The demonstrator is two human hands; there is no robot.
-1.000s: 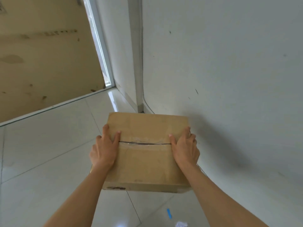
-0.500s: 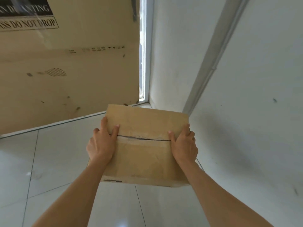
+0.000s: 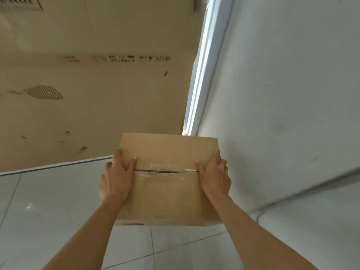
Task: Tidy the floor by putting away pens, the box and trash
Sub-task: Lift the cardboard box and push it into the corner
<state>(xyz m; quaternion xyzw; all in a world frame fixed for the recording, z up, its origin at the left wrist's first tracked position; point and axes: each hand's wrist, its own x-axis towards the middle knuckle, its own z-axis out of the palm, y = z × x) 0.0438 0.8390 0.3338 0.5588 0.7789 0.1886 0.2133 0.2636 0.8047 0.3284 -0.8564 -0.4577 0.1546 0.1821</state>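
A closed brown cardboard box [image 3: 167,193] is carried in front of me above the tiled floor, its top flaps meeting in a dark seam with torn tape. My left hand [image 3: 116,178] grips its left side, thumb lying on the top. On the opposite side my right hand [image 3: 213,176] grips the box, thumb also on top. No pens or trash show in this view.
A very large printed cardboard sheet [image 3: 93,98] leans upright at the back left. A white wall [image 3: 288,94] runs along the right, with a narrow bright window frame [image 3: 202,80] between them. Pale glossy floor tiles [image 3: 48,211] lie below.
The view has swung left and up: the big cardboard sheet now fills the back left, and the blue scrap on the floor has left the frame. Both hands keep the same grip on the box.
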